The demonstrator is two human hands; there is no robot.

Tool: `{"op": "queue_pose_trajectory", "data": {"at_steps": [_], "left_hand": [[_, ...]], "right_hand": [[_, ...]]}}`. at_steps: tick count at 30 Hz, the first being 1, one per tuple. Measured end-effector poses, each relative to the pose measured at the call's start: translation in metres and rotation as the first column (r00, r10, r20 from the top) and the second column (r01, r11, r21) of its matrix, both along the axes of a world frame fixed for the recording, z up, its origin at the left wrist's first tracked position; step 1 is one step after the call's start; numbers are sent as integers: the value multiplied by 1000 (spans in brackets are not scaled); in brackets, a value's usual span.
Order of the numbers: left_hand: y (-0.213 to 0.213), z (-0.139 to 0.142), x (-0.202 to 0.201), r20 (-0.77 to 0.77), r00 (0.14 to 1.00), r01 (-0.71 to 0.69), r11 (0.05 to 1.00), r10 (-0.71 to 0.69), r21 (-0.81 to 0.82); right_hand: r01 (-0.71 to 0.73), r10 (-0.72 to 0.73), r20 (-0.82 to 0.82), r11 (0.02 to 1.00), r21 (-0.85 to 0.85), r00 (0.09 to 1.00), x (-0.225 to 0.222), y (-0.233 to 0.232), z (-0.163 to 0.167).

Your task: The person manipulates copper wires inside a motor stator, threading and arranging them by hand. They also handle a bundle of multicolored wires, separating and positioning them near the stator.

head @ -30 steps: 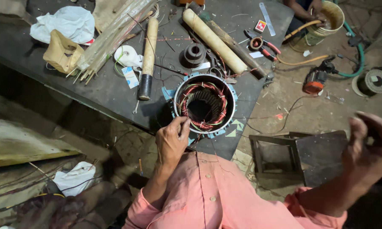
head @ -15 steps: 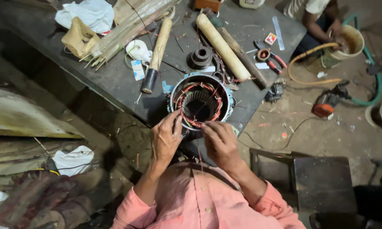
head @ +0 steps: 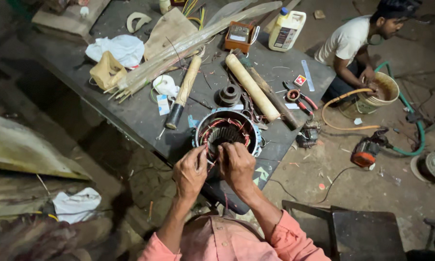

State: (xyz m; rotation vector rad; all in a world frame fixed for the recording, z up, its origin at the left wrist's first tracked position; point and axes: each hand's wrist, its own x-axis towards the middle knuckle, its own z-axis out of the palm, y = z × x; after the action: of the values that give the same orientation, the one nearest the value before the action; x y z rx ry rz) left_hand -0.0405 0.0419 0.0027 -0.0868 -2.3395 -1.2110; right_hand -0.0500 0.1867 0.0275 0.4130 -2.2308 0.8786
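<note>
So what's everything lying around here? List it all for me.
motor shell: one, grey with copper wire inside, near table edge
table: one, dark
paper rolls: two, tan, right of centre
mallet: one, wood with black end, mid table
plastic strips: a bundle, clear, across the table
jug: one, white, far edge
orange box: one, far edge
pliers: one, red-handled, right side
white cloth: one, left side
bucket: one, pale, on the floor by another person
left hand: at the shell's rim
right hand: at the shell's rim
</note>
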Motion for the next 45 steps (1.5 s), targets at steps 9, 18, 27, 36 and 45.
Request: {"op": "queue_pose_trajectory", "data": {"at_steps": [9,18,27,36,45], "left_hand": [[-9,7,-2,8,999,42,996,-42,-82],[-17,-4,-15,-4,996,92,996,-92,-8],[-18,-2,-14,-54,993,109,994,-108,15],[-19,-4,-14,13,992,125,991,-126,36],[-21,-3,-13,-34,988,152,987,-151,44]], "right_hand": [[87,-87,50,996,2,995,-1,-13,4],[138,-141,56,989,62,988,-4,-21,-6],[150,-153,37,987,57,988,-2,-22,-1],[165,-168,42,984,75,985,-1,-21,-5],[163,-165,30,985,49,986,2,-23,-5]]}}
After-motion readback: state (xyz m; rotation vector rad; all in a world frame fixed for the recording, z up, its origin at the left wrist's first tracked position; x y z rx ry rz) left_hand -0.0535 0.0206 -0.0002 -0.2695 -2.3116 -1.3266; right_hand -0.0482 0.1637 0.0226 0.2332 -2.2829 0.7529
